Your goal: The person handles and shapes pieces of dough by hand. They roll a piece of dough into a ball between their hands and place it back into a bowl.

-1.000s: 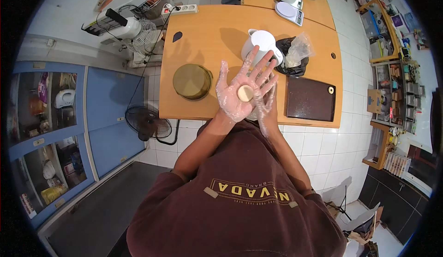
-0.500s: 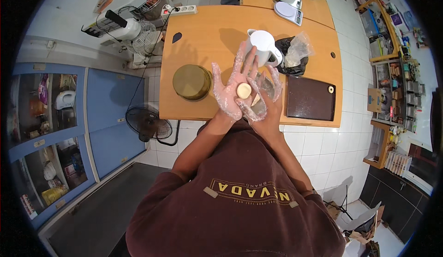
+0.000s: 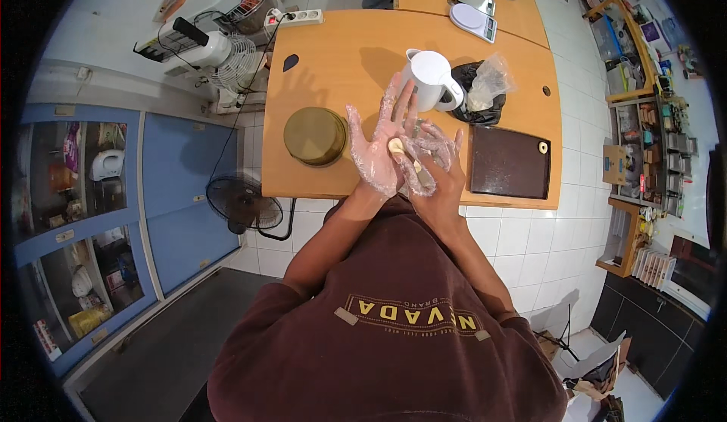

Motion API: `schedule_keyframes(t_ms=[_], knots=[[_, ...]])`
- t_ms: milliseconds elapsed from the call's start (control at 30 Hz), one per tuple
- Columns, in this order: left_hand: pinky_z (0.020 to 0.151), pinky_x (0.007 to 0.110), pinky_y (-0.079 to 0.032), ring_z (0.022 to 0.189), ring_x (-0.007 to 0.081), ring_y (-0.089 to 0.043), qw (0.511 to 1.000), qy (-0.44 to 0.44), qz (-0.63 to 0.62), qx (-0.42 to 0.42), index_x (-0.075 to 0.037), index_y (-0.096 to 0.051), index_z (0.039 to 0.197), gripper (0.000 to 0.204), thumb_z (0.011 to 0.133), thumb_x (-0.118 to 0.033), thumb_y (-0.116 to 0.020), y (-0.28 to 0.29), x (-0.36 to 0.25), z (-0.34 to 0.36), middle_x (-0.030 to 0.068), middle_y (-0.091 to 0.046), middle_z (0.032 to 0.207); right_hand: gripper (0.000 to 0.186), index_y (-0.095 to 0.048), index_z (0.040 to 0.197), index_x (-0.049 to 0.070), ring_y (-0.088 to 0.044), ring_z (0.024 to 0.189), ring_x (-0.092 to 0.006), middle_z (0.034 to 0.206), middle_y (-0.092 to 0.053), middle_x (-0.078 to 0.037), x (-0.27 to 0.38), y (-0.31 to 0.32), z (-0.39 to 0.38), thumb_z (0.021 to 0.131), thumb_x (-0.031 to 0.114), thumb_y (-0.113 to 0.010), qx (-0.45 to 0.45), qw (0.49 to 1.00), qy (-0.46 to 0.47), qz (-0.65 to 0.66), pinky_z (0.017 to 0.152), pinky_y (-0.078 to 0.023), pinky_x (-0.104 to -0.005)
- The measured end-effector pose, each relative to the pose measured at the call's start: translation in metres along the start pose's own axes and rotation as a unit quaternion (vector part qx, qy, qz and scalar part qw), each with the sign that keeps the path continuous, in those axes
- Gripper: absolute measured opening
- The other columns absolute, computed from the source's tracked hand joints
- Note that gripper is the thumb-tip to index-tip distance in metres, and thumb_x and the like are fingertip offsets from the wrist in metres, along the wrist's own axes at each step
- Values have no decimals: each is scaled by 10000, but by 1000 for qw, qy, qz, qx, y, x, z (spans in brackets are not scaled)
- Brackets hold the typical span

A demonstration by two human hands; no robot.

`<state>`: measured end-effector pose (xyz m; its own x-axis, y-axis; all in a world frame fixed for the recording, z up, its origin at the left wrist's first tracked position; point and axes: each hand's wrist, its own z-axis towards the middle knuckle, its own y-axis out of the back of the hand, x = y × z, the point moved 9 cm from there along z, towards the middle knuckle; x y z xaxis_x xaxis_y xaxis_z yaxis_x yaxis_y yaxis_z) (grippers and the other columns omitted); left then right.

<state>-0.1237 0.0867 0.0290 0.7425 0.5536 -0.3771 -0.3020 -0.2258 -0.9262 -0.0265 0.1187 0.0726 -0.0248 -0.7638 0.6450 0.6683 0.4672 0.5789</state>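
My left hand (image 3: 376,149) is palm up over the table's near edge, fingers spread and coated with white flour. On its palm lies a small pale piece of dough (image 3: 395,146). My right hand (image 3: 435,161), also floury, has its fingers bent in and touching the dough from the right; its fingertips partly cover the piece. Another pale bit (image 3: 416,167) shows between the fingers of my right hand, too small to make out. A dark baking tray (image 3: 509,166) to the right holds one small ring of dough (image 3: 543,147) in its far right corner.
An upturned olive-brown round container (image 3: 313,136) stands left of my hands on the wooden table (image 3: 341,51). Beyond them are a white jug (image 3: 430,70) and a black plastic bag (image 3: 485,110). A kitchen scale (image 3: 473,21) sits at the back; a fan (image 3: 242,202) stands left below.
The fingers of my right hand have curled in and moved left onto the dough, hiding part of it. My left hand stays nearly in place, its fingers still spread.
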Motion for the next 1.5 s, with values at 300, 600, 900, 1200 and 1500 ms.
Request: schedule_keyframes(t_ms=[300, 600, 900, 1200, 1500], knots=[[1288, 517, -179, 1599, 313, -147, 999, 31, -28, 12, -127, -139, 1676, 956, 991, -789, -210, -5, 4, 1, 175, -177, 1720, 361, -787, 1168, 124, -601, 1233, -368, 1197, -670, -129, 0, 3, 3, 810, 108, -825, 1, 1000, 9, 0, 1214, -183, -691], [1298, 512, -141, 1597, 319, -163, 999, 20, -47, 12, -98, -137, 1671, 946, 1004, -765, -211, -7, 3, 2, 192, -182, 1715, 359, -799, 1147, 160, -597, 1240, -351, 1179, -684, -94, 3, 6, 8, 793, 111, -826, 2, 1000, 10, -10, 1221, -175, -681], [1302, 514, -117, 1600, 319, -148, 1000, 5, -16, 21, -79, -145, 1666, 963, 1000, -771, -217, -3, 2, 2, 202, -185, 1711, 369, -805, 1093, 142, -626, 1203, -346, 1175, -703, -110, 0, 6, 5, 748, 14, -785, -23, 999, 1, 30, 1219, -215, -675], [1306, 488, -115, 1599, 316, -152, 999, -31, -12, 19, -62, -145, 1662, 1021, 974, -812, -225, -9, -7, 1, 207, -187, 1709, 282, -779, 1047, 88, -636, 1171, -385, 1163, -696, -148, 1, 8, 5, 768, 59, -809, -23, 999, -19, 30, 1206, -273, -633], [1308, 491, -85, 1600, 321, -143, 998, -39, 36, 38, -39, -158, 1654, 997, 994, -784, -213, -11, -6, 0, 211, -200, 1705, 367, -680, 1119, 20, -590, 1237, -430, 1245, -643, -207, 2, 0, 6, 766, 47, -778, 27, 999, -20, -3, 1220, -221, -642]])
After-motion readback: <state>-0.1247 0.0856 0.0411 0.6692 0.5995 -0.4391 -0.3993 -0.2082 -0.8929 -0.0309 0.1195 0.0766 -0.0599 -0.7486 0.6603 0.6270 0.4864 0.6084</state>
